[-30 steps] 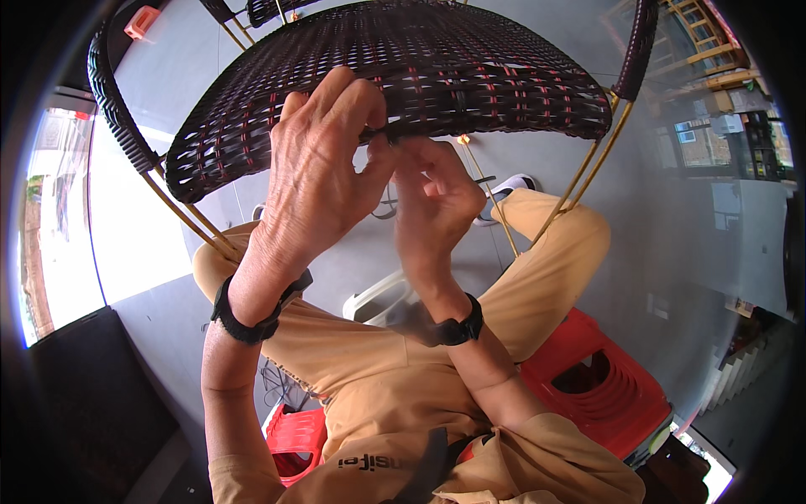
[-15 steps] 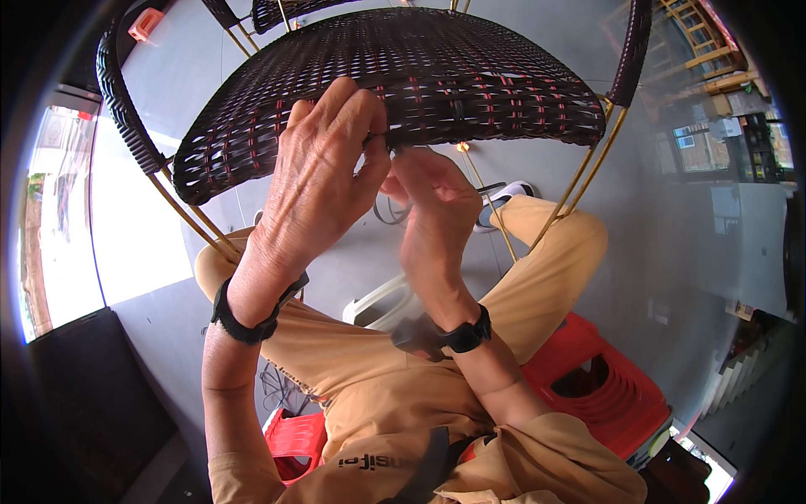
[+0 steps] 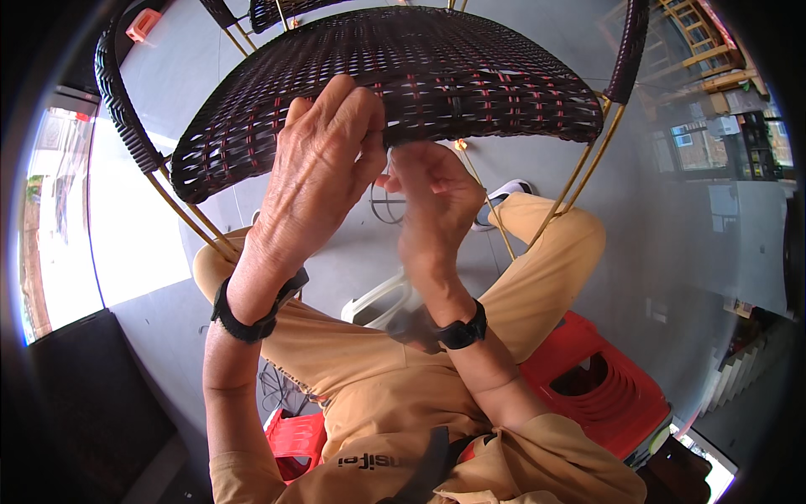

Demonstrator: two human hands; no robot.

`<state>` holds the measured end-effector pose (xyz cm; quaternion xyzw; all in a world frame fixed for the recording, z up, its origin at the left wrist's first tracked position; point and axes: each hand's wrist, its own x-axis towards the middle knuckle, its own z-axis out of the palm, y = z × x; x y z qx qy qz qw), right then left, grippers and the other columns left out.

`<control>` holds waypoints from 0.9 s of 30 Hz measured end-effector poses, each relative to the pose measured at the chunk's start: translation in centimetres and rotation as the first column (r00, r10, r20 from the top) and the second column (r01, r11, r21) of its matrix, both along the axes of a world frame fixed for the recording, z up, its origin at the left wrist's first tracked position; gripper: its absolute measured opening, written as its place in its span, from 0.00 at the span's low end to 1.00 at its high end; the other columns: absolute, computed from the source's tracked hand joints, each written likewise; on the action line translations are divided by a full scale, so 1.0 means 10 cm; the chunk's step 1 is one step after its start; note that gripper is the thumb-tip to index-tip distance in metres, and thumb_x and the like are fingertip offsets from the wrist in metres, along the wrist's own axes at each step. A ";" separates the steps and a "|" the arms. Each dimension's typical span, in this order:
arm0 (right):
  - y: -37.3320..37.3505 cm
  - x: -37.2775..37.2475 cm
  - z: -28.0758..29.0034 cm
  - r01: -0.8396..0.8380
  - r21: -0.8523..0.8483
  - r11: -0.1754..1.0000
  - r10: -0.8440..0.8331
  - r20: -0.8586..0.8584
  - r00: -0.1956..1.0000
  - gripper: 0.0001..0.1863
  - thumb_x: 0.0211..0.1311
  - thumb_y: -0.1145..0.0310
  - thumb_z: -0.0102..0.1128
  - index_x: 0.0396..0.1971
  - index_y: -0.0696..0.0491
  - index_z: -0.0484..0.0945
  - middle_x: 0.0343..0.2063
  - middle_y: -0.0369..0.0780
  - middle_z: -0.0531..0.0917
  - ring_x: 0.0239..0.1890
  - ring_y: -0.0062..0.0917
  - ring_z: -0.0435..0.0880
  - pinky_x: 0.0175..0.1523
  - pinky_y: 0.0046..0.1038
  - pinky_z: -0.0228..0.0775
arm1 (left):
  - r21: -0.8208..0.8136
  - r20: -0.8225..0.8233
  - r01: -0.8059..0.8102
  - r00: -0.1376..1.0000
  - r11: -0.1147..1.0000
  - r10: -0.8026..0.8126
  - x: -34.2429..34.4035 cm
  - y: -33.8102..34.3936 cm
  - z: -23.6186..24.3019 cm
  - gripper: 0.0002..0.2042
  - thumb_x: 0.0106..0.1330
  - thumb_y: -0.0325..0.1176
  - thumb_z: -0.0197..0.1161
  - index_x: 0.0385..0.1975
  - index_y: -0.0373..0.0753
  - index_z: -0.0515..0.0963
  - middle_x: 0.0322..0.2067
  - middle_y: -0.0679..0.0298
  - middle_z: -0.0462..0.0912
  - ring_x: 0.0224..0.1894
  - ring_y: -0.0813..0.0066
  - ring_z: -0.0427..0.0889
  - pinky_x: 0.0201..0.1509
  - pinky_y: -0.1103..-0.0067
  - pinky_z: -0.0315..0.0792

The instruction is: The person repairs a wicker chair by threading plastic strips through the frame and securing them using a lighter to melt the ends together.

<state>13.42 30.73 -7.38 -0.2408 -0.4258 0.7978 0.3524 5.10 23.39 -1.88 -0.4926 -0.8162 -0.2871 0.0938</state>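
Observation:
Before me is a dark brown wicker chair seat with reddish flecks in its weave, set in a frame of thin gold metal legs. My left hand lies over the seat's near edge, thumb and fingers pinched on it. Close beside it, just below the edge, my right hand is closed and slightly smeared by motion. A thin dark weaving strip hangs in a loop from between the hands, seemingly pinched in the right fingers. The fingertips partly hide each other and the strip's end.
Under my lap a red plastic stool shows on the right, with another red plastic piece on the left. A white plastic object sits between my legs. More wicker furniture stands beyond; wooden frames are at far right.
My right hand has shifted slightly up and its fingers have turned a little; the strip's loop has changed shape. My left hand keeps its place on the edge.

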 end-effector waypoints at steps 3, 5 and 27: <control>-0.03 -0.02 0.04 0.025 -0.062 0.998 -0.026 -0.017 0.999 0.04 0.55 0.78 0.60 0.28 0.63 0.77 0.21 0.35 0.78 0.21 0.13 0.74 0.30 0.17 0.73 | 0.045 -0.021 0.008 1.000 0.999 -0.007 0.01 0.00 -0.03 0.07 0.52 0.22 0.58 0.29 0.37 0.69 0.25 0.61 0.65 0.27 0.63 0.67 0.34 0.73 0.59; -0.04 -0.02 0.06 0.035 -0.100 0.994 -0.037 -0.015 0.999 0.03 0.55 0.78 0.60 0.28 0.63 0.77 0.21 0.35 0.78 0.21 0.13 0.74 0.30 0.17 0.73 | 0.021 -0.041 -0.010 0.999 1.000 0.010 0.01 -0.02 -0.02 0.07 0.52 0.22 0.58 0.30 0.38 0.69 0.27 0.61 0.67 0.27 0.64 0.69 0.33 0.73 0.62; 0.01 0.07 -0.02 -0.109 -0.200 0.974 0.105 -0.031 0.994 0.07 0.57 0.74 0.60 0.32 0.61 0.77 0.24 0.35 0.79 0.24 0.16 0.76 0.35 0.21 0.75 | 0.163 -0.081 -0.109 0.989 0.981 0.124 0.13 -0.04 -0.20 0.09 0.51 0.21 0.56 0.32 0.38 0.72 0.25 0.63 0.68 0.28 0.67 0.69 0.38 0.74 0.56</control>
